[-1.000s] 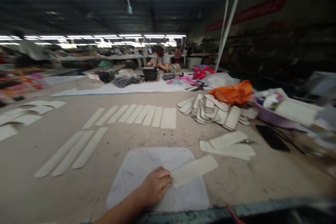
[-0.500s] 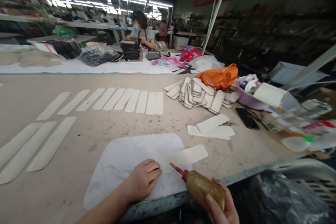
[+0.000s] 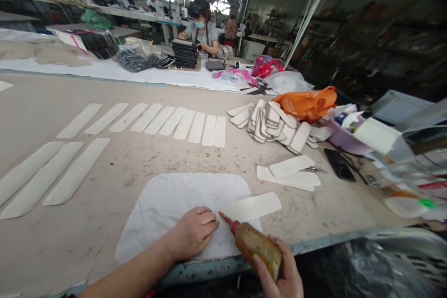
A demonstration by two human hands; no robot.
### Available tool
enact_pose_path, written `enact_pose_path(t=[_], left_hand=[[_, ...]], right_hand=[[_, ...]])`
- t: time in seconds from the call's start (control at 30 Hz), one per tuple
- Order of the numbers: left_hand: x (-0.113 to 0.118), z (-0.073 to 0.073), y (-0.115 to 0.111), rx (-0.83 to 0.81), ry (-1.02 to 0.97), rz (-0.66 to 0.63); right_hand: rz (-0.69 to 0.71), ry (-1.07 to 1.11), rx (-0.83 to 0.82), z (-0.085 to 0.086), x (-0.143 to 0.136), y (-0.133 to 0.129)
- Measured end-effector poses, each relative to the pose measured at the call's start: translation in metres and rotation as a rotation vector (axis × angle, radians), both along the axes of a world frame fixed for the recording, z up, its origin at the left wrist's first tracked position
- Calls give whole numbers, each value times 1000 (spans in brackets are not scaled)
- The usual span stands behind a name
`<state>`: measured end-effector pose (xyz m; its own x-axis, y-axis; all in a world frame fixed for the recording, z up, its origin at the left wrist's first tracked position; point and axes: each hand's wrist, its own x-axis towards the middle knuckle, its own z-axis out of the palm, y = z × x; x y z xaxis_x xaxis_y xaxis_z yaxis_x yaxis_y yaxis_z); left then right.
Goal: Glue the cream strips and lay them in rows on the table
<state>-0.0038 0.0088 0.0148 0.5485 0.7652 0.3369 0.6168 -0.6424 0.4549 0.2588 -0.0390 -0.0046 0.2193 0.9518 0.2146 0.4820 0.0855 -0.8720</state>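
Note:
A glue bottle of cloudy amber plastic with a red pointed nozzle lies tilted in my right hand, fingers wrapped round its body. The nozzle tip points left, at the near end of a cream strip with rounded corners; whether it touches cannot be made out. My left hand, fingers curled together, holds the strip's left end down, covering that end. Beneath strip and hand is a white cloth sheet. Two or three similar strips lie overlapped beyond, on top of some metal scissors or pliers.
Several cream strips are laid in rows on the table. Dark-edged pieces are heaped by an orange bag. A black phone lies rightward. A masked co-worker sits across. The blue-grey table edge runs close to me.
The bottle and my right hand have moved left, bringing the nozzle closer to my left hand. My left hand keeps its place on the strip. The view has shifted slightly.

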Motion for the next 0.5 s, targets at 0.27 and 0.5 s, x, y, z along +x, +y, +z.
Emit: enact_pose_path(t=[0.27, 0.5], left_hand=[[0, -2, 0, -12, -1, 2], [0, -5, 2, 62, -28, -12]], right_hand=[[-129, -83, 1, 16, 24, 11], [-326, -160, 13, 22, 57, 27]])
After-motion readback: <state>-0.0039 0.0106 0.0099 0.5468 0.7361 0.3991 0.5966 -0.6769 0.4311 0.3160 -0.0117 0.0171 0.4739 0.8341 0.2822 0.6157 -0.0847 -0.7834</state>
